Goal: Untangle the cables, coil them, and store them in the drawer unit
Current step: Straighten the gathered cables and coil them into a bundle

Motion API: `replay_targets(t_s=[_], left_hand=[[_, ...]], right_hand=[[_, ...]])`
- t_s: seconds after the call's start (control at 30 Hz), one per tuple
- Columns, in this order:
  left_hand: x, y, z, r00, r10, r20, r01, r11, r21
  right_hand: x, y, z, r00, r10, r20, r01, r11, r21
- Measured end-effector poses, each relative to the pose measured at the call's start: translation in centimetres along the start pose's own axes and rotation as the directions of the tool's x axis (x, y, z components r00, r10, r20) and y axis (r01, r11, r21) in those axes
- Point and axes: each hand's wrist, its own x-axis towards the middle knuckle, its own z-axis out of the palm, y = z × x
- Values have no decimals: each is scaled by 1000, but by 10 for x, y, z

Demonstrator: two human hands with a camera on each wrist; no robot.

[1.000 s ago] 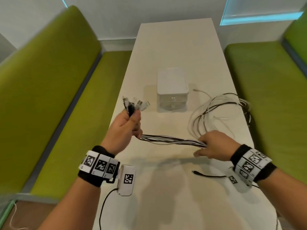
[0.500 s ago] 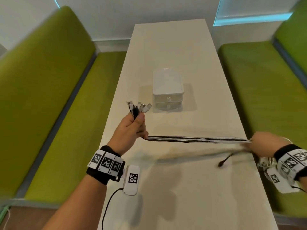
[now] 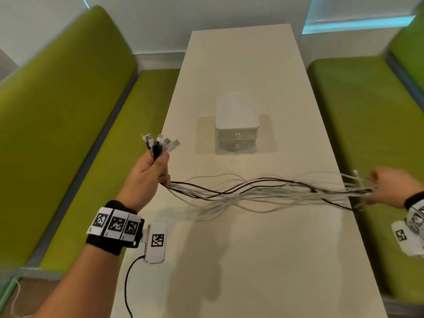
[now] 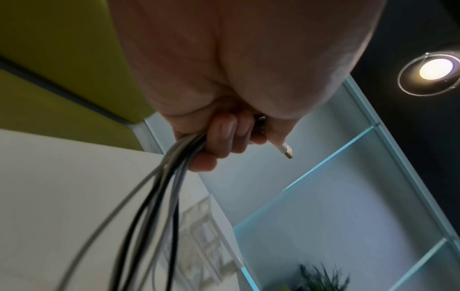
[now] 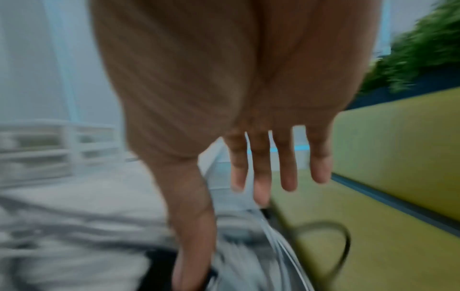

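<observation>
While my left hand (image 3: 146, 174) stays out of nothing here, it is plainly fisted: fingers (image 4: 225, 135) curled tight round the cables (image 3: 252, 191), gripping the bundle close to its plug ends. I can see those connectors (image 3: 160, 143) fanning out above my thumb, white ones and a black one, and in the left wrist view one white plug (image 4: 285, 150) pokes out past my knuckles. From the underside of that fist the strands run rightward above the table (image 3: 241, 260), loose and wavy, black and white ones spreading apart in the middle and drawing together again at my right hand (image 3: 390, 187). That hand sits over the table's right edge, and in the right wrist view its fingers (image 5: 261, 171) are straight and spread, pointing down, with the thumb reaching low into the blurred cables (image 5: 248, 246); the picture is too smeared for me to say whether thumb and palm actually trap any strand. A black cable loops out over the green bench (image 5: 385, 226) on that side. The drawer unit (image 3: 236, 125) stands on the table beyond the cables, well apart from both hands, its two drawers closed, knobs facing me. Green benches (image 3: 68, 134) flank the table.
</observation>
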Motion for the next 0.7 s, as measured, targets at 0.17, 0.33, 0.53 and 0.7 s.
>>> replay_targets(t_s=[0.17,0.33,0.53,0.7], left_hand=[[-10,6,43,989,-33,141,57,985,-165],[-22,17,89,964,-14,265,139,878,-459],[-21,13,79,968,-17,250,154,828,-539],[-13,3,38,993,-48,106,98,833,-544]], right_hand=[[-36,-106,-15,896,-440,-53,442,896,45],[-103,-226,5,596,-797,-98,772,535,344],[-102,-238,33,699,-715,-7,704,685,189],[-53,-122,29,944,-309,116,321,940,-117]])
